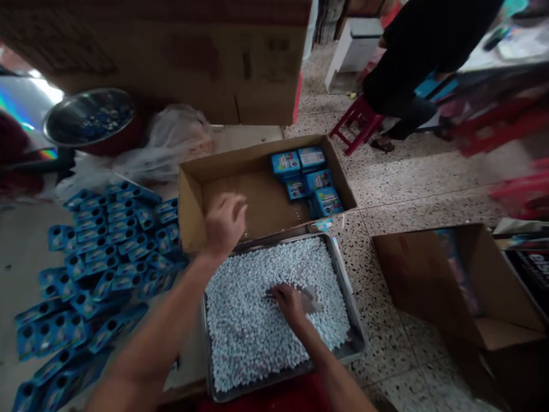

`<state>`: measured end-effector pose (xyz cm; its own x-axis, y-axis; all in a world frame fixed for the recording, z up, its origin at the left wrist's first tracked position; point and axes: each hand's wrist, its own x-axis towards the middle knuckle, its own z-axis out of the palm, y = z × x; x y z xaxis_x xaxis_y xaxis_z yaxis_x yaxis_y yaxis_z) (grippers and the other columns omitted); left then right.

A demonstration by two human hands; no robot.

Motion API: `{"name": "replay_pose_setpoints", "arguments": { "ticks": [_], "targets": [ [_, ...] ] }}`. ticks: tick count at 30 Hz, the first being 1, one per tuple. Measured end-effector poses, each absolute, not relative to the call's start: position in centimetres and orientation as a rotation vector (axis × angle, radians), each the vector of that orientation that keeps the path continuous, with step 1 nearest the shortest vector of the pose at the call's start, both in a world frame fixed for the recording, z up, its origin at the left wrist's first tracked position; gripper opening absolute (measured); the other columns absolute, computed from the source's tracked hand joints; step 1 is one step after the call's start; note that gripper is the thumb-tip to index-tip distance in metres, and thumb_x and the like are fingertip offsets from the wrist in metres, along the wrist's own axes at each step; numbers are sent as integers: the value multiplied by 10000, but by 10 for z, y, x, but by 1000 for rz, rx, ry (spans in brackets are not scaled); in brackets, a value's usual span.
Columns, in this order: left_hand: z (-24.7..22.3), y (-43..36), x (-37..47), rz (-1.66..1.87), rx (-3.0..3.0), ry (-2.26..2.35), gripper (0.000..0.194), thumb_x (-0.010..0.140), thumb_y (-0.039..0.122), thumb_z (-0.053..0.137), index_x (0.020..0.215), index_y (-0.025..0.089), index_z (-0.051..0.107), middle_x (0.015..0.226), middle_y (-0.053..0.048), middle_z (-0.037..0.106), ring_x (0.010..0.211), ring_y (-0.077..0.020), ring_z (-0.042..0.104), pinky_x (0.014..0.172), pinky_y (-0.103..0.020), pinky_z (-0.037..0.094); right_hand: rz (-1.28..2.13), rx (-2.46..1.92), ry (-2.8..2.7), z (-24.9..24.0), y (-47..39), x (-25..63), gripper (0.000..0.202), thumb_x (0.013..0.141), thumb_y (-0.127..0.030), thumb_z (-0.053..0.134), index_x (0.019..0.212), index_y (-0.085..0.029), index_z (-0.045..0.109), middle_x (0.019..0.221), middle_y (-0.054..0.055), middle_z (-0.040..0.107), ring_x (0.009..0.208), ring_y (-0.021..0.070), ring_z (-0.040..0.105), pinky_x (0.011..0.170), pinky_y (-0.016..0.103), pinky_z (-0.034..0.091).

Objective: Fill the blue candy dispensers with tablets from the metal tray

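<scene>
My left hand (225,224) is raised over the near left part of a shallow cardboard box (266,228). Its fingers are loosely bent with a gap beside the thumb, slightly blurred, and nothing shows in them. My right hand (288,302) is closed around a small metal scoop (309,301), which rests among pale blue and white pellets (253,326). These pellets fill a metal tray (359,337) in front of me. Several blue printed packs (319,180) sit in the right end of the cardboard box.
Many blue cartons with round holes (107,234) lie at left. Behind them are a metal bowl (90,123) and a plastic bag (180,131). A large carton (206,63) blocks the back. An open box (450,286) stands at right. A person (429,57) sits on a red stool (360,123).
</scene>
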<state>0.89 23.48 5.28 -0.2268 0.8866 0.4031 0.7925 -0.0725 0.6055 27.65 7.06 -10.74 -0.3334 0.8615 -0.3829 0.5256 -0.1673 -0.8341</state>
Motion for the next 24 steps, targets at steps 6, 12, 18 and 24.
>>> {"name": "replay_pose_setpoints", "arguments": {
  "ticks": [6, 12, 18, 24],
  "targets": [
    [6, 467, 78, 988, 1693, 1876, 635, 640, 490, 905, 1081, 146, 606, 1191, -106, 634, 1114, -203, 548, 1056, -441, 481, 1756, -1588, -1460, -104, 85, 286, 176, 829, -320, 655, 791, -201, 779, 747, 35, 746, 664, 188, 669, 629, 266, 507],
    [-4, 435, 79, 810, 1629, 1684, 615, 591, 350, 879, 1055, 28, 636, 1145, -99, 653, 1123, -197, 600, 1117, -358, 413, 1835, -1551, -1251, -76, 75, 329, 128, 794, -320, 707, 779, -222, 789, 744, 20, 743, 704, 197, 658, 662, 281, 493],
    [68, 282, 17, 958, 1450, 1455, 741, 559, 112, 863, 1266, 188, 654, 1213, -59, 695, 1143, -262, 657, 1071, -414, 501, 1887, -1547, -1217, 5, 83, 365, 165, 812, -373, 739, 817, -214, 786, 807, 29, 754, 774, 203, 644, 709, 293, 474],
    [100, 100, 23, 1139, 822, 1401, 734, 653, 445, 874, 1293, 195, 613, 1132, -140, 712, 1119, -368, 684, 988, -535, 554, 1889, -1549, -1317, 80, 110, 374, 238, 807, -423, 776, 868, -194, 794, 789, 33, 717, 704, 164, 577, 621, 265, 418]
  ]
}}
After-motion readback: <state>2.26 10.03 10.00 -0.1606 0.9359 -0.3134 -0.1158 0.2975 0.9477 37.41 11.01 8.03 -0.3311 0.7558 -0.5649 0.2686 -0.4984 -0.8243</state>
